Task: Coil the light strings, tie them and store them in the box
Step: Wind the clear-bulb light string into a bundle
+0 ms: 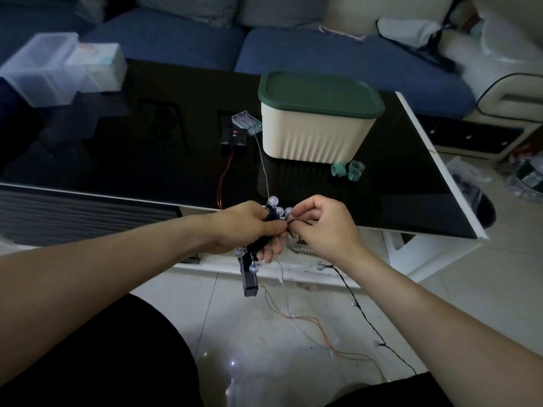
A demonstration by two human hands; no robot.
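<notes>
Your left hand (249,227) grips a bundle of the black-wired light string (271,230), its fingers (269,254) curled under the coil and the thumb pressed on top; clear globe bulbs (273,200) stick out above and below the fist. Your right hand (320,227) meets it just in front of the near edge of the bench (411,177), with thumb and forefinger pinched together on the black wire beside one bulb (the other fingers are curled, and whether they touch the wire cannot be told). From the bundle a black battery pack (249,279) hangs down toward the floor, and the uncoiled tail of the string (367,318) trails from under your right wrist across the floor tiles (293,362), with bulbs spaced along it.

The box (318,130), cream with a green lid (320,92) closed on it, stands on the bench beyond your hands. Just left of the box lie a clear battery case (246,123) and a dark battery case (234,139). A pale wire (264,168) runs from the clear case toward your hands, and a red wire (224,177) runs from the dark case over the bench edge; thin copper-coloured wire (308,321) lies on the floor below. Just in front of the box, at its right corner, sit small green ties (349,170) curled into rings. Far left of the box stand translucent containers (58,69). Behind the box runs a blue sofa (323,54).
</notes>
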